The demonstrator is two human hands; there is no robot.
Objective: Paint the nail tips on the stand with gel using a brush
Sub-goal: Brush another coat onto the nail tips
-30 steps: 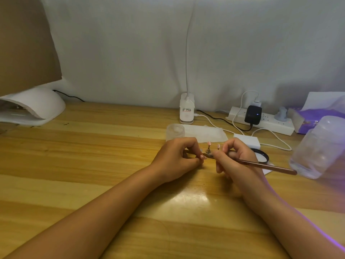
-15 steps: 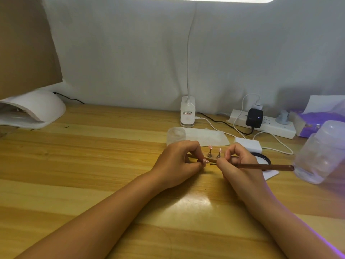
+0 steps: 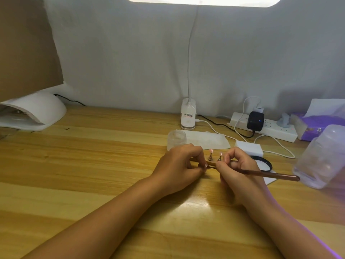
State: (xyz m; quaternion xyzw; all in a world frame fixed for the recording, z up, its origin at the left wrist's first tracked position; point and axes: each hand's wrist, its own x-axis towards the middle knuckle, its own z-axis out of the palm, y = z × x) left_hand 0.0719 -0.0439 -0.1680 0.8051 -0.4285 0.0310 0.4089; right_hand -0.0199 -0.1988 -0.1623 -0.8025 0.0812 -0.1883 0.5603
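Note:
Two small metal stand pegs (image 3: pixel 210 157) each carry a pink nail tip (image 3: pixel 211 150) and stand on the wooden table between my hands. My left hand (image 3: pixel 179 165) pinches a third small peg with a pale nail tip (image 3: pixel 206 166) at its fingertips. My right hand (image 3: pixel 237 169) grips a brown brush (image 3: pixel 270 174) like a pen, handle pointing right. The brush tip meets the nail tip held by the left fingers. How the brush hairs lie is too small to tell.
A small clear jar (image 3: pixel 176 139) and a white wipe (image 3: pixel 207 140) lie just behind the hands. A black ring (image 3: pixel 265 163), a white box (image 3: pixel 248 146), a power strip (image 3: pixel 267 128) with cables, a plastic bottle (image 3: pixel 323 157) and a lamp base (image 3: pixel 188 116) stand right and behind. A white curing lamp (image 3: pixel 37 109) sits far left.
The view has tilted up slightly, so the hands sit lower in the frame. The brush handle has levelled out and its tip stays at the held nail tip.

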